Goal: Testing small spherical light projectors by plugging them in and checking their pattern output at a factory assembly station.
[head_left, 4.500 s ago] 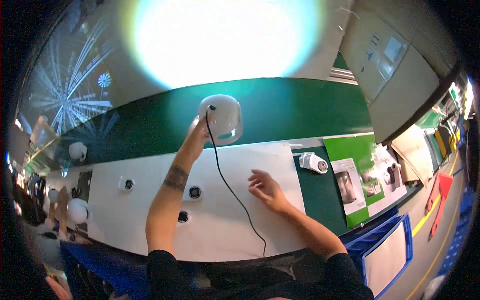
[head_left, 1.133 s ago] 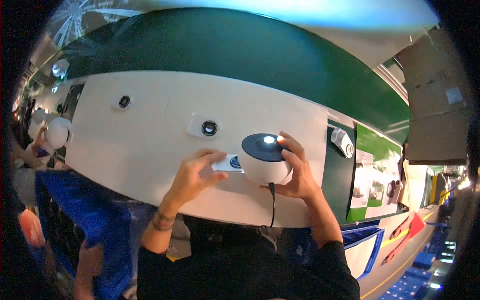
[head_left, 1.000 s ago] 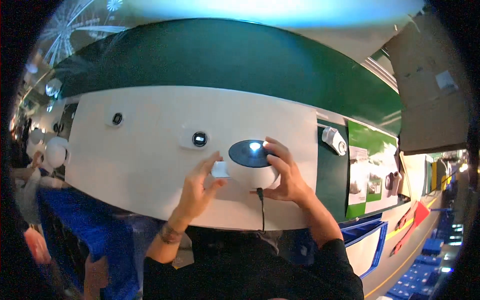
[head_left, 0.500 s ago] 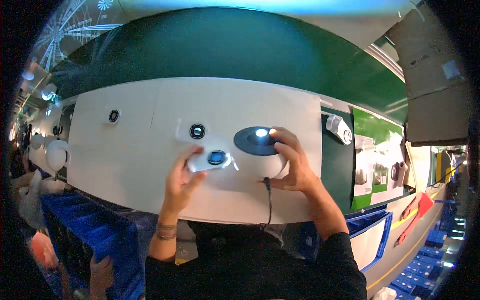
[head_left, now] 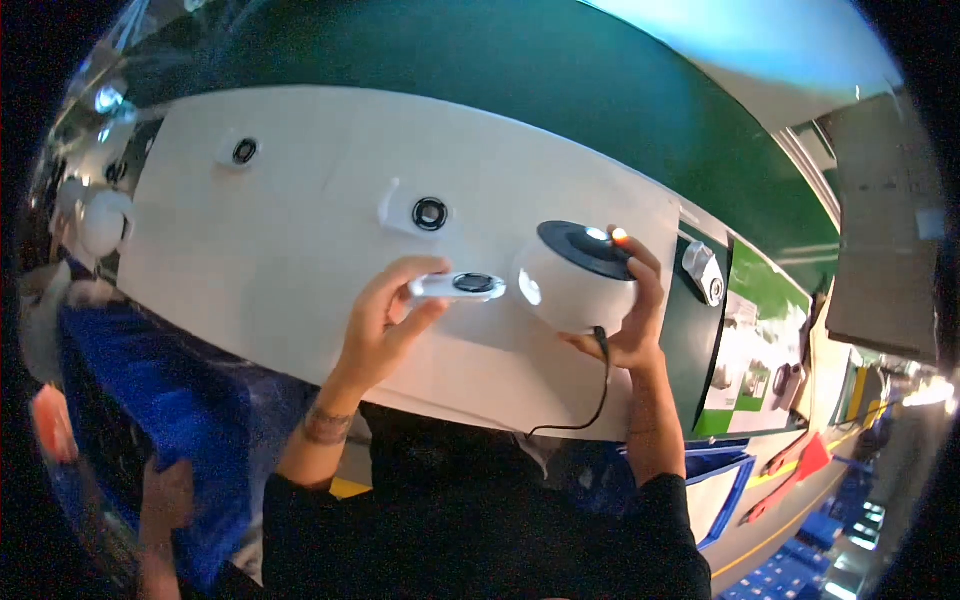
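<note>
My left hand (head_left: 385, 315) pinches a flat white plastic part with a black-rimmed round lens (head_left: 473, 283) between thumb and fingers, held above the white mat. Close by on the right, my right hand (head_left: 640, 305) is wrapped round a white globe-shaped lamp (head_left: 560, 290). Its dark flat face carries a bright lit spot, and a glow shows at my fingertips. A black cable (head_left: 606, 385) runs from the lamp toward the near table edge. Beyond my left hand, a similar white part with a black ring (head_left: 430, 214) lies on the mat.
Another such part (head_left: 244, 152) lies farther left on the white mat (head_left: 320, 140). Right of the mat are a white camera-like unit (head_left: 704, 272) and a green-and-white printed sheet (head_left: 750, 330). Blue bins stand below the table edge. At lower left, another person's arm (head_left: 165, 500) shows.
The view has tilted and shifted. My left hand has turned the white part from face-on to nearly edge-on. The lamp is tilted differently, still in my right hand.
</note>
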### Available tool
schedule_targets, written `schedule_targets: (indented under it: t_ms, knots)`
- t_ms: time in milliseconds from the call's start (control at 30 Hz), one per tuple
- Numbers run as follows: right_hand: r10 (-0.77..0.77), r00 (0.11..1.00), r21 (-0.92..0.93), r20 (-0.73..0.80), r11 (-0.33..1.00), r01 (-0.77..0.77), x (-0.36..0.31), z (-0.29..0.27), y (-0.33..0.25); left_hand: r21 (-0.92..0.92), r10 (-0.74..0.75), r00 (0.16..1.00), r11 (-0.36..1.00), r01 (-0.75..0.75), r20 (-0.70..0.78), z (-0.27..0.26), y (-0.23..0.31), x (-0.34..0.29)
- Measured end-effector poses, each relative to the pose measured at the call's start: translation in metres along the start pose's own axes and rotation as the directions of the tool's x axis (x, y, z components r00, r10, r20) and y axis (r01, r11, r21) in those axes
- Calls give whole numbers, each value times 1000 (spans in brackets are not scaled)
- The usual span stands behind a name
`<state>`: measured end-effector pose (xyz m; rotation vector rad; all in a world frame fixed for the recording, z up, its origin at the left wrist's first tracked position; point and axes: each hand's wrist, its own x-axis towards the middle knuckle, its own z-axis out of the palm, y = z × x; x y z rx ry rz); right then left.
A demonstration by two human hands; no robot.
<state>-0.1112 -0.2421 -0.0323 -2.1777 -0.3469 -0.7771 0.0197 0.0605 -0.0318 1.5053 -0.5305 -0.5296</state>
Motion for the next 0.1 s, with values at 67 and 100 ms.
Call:
schedule_targets:
  t_ms: [67, 100]
  knots:
    - [21, 999, 25, -36, 999, -20, -1, 5, 3, -36, 36, 999, 999, -35, 25, 8, 0, 2]
    - [5, 999, 47, -53, 999, -2, 0, 5, 5, -70, 60, 997, 996, -57, 50, 10, 0, 5]
